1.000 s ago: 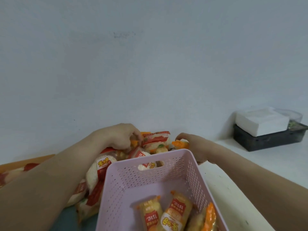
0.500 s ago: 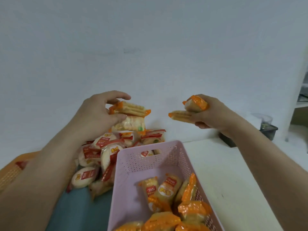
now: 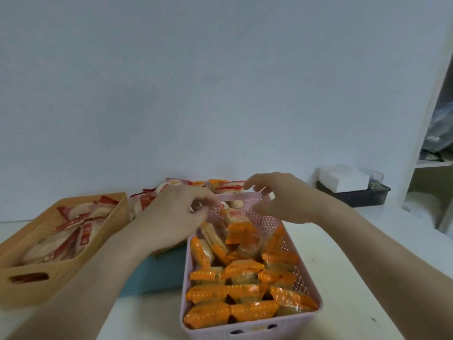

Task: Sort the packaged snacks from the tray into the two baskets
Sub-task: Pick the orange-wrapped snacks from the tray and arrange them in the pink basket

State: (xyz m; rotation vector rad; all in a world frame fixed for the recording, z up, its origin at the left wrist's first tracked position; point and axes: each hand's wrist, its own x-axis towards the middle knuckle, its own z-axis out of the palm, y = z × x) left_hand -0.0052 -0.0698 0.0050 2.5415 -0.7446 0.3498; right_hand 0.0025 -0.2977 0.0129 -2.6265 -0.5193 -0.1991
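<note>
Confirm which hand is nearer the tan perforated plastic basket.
Left. The left hand hovers between the tan perforated plastic basket and the pink perforated plastic basket; the right hand is farther off, over the pink basket's far end.

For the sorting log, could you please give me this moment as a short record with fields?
pink basket: orange-wrapped snacks
orange basket: red-and-white snacks
tray: teal, unsorted snacks piled at its far end
left hand: over the pink basket's far-left corner, fingers loosely curled, nothing seen in them
right hand: over its far rim, fingers spread, empty
</note>
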